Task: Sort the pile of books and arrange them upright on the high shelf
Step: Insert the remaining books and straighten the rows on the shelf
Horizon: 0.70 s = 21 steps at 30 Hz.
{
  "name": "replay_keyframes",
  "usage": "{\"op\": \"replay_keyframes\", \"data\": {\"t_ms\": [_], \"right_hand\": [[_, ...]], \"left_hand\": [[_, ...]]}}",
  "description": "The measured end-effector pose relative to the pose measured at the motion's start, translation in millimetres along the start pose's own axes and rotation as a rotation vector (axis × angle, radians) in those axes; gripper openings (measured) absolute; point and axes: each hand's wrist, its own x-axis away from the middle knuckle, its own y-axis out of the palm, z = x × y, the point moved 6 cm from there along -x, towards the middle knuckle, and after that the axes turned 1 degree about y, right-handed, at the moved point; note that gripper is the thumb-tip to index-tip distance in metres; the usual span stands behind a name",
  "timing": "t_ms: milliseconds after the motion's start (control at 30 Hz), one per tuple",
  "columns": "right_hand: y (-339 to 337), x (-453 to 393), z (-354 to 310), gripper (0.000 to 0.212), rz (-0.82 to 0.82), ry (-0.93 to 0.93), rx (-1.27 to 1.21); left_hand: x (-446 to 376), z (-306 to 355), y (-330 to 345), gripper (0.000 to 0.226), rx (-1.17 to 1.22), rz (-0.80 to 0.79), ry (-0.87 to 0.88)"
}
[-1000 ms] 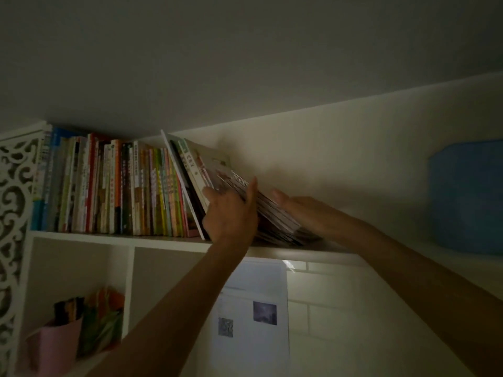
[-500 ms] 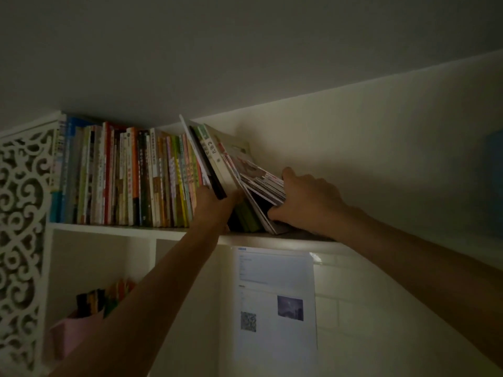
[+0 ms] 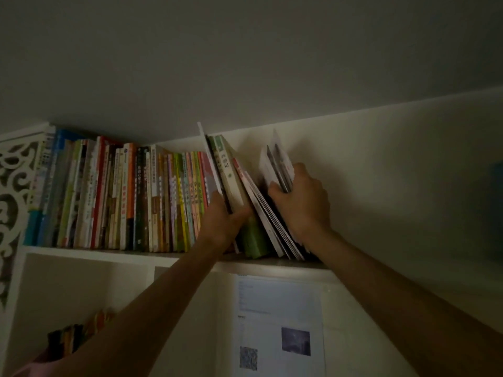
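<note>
Head view: high shelf [image 3: 89,253] carries upright row of books [image 3: 122,194] left of fingers. Leaning books [image 3: 261,213], flatter a second ago, now steeper between hands. Left hand [image 3: 220,221] braces green-spined book; right hand [image 3: 302,202] clamps thin booklets [image 3: 277,164]. Nearly upright.

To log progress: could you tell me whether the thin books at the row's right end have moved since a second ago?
Yes. The thin books have tipped up from nearly flat towards upright, judged against the shelf.

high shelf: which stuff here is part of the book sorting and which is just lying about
Part of the job: high shelf, upright books, leaning books, thin books, left hand, right hand.

Lying about: printed sheet, carved panel.
</note>
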Motion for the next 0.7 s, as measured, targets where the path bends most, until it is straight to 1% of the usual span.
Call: {"op": "replay_keyframes", "data": {"t_ms": [67,100,133,167,267,300,333,400,467,567,633,700], "right_hand": [[6,2,1,0.038,0.074,0.069,-0.062],[10,3,0,0.041,0.064,0.072,-0.067],[17,3,-1,0.047,0.008,0.049,-0.046],[25,4,-3,0.055,-0.082,0.017,-0.025],[40,10,-3,0.087,-0.39,0.009,-0.046],[42,11,-2,0.093,-0.444,0.015,-0.033],[43,12,-1,0.094,-0.459,0.013,-0.003],[44,13,1,0.081,-0.396,-0.013,0.074],[39,13,-1,0.068,-0.263,-0.024,0.091],[37,6,-2,0.053,-0.099,0.066,-0.078],[47,3,-8,0.052,-0.023,0.102,-0.172],[62,3,-16,0.057,-0.015,0.065,-0.146]], "left_hand": [[-7,4,-10,0.037,-0.059,-0.044,0.034],[-9,4,-15,0.033,-0.053,-0.067,0.044],[-10,2,-19,0.03,-0.024,-0.088,0.042],[-9,-1,-21,0.028,0.016,-0.102,0.034],[-6,-9,-24,0.028,0.081,-0.099,0.034],[-5,-9,-25,0.026,0.084,-0.097,0.034],[-5,-9,-26,0.026,0.087,-0.094,0.032],[-6,-11,-26,0.027,0.075,-0.086,0.039],[-10,-12,-28,0.027,0.035,-0.072,0.065],[-17,-11,-34,0.025,-0.023,-0.064,0.119],[-21,-6,-36,0.028,-0.08,-0.11,0.154],[-23,-2,-42,0.02,-0.227,-0.134,0.172]]}}
